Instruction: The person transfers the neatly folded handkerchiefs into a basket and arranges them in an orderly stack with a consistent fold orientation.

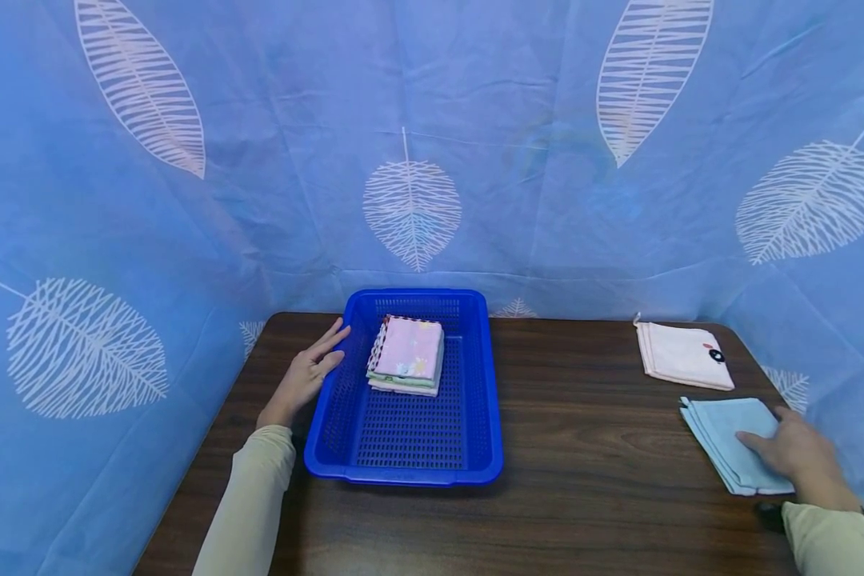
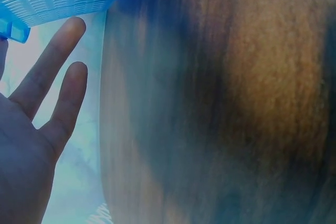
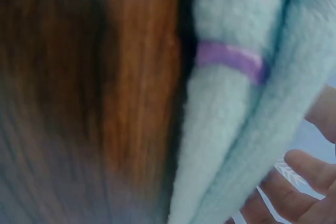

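Note:
My left hand is at the left rim of a blue plastic basket, its fingers extended and fingertips right at the rim. In the left wrist view, two spread fingers show below the basket's slotted wall. Inside the basket lies a stack of folded towels, a pink one with a print on top. On the right, my right hand reaches over the right side of a folded light blue towel, thumb across its top. The right wrist view shows that towel's thick folds, a purple tag and loosely spread fingers beside it.
A folded white towel with a small dark and red motif lies behind the light blue one, near the back right of the brown wooden table. A blue curtain with white leaf prints hangs behind and along the sides.

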A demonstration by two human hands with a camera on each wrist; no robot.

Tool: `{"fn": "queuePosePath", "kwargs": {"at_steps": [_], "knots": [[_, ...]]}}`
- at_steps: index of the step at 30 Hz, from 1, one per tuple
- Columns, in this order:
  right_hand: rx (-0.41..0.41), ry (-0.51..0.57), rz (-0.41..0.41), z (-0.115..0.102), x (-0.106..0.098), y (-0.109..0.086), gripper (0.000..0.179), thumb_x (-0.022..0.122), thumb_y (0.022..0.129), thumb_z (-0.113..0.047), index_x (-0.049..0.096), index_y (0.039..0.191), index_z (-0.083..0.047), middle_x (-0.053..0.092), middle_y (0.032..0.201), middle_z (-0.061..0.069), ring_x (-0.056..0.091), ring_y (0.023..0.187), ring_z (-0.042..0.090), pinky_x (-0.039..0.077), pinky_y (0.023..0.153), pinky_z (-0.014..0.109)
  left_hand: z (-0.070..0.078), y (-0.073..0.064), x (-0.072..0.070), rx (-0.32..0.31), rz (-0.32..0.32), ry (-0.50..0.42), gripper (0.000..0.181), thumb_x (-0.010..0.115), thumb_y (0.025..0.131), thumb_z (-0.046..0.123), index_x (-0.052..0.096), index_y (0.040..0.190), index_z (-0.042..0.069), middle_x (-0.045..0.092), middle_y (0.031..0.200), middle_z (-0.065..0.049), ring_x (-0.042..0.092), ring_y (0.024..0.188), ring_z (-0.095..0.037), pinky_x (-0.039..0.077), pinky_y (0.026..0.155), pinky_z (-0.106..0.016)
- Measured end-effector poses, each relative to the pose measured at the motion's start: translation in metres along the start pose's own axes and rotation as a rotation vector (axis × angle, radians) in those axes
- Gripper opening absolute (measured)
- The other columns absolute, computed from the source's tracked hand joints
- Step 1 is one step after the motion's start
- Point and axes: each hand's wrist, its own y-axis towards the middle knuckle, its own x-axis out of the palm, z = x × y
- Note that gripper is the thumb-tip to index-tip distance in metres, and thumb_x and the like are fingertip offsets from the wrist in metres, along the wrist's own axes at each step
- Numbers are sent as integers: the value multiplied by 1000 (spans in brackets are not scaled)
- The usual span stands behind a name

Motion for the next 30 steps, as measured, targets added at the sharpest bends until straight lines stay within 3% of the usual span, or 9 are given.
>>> {"fn": "queuePosePath", "kwargs": {"at_steps": [5, 15, 19, 30], "knots": [[27, 41, 15, -1, 0, -2, 94, 70, 90, -30, 18, 147, 23, 29, 139, 50, 33, 129, 65, 36, 110, 68, 2, 0, 0, -13, -3, 15, 50, 47, 107, 46, 41, 156, 38, 23, 170, 13, 22, 159, -30, 20, 124, -66], [-33, 11, 63, 4, 5, -2, 87, 69, 92, -31, 24, 148, 18, 33, 135, 48, 34, 126, 64, 35, 104, 70, 4, -2, 0, -36, -9, 17, 50, 45, 107, 48, 39, 156, 39, 21, 171, 14, 20, 160, -31, 18, 124, -68], [15, 40, 62, 1, 4, -2, 89, 70, 91, -31, 23, 147, 21, 33, 139, 49, 35, 128, 64, 33, 106, 68, 4, -1, 1, -31, -4, 15, 50, 45, 107, 48, 39, 156, 40, 21, 170, 14, 20, 160, -30, 18, 124, -68], [121, -5, -7, 3, 6, -8, 95, 67, 92, -50, 33, 140, 24, 39, 140, 47, 45, 126, 60, 44, 106, 61, 1, -2, 2, -16, 6, 37, 51, 44, 107, 48, 39, 157, 37, 21, 171, 11, 21, 160, -32, 18, 124, -68]]}}
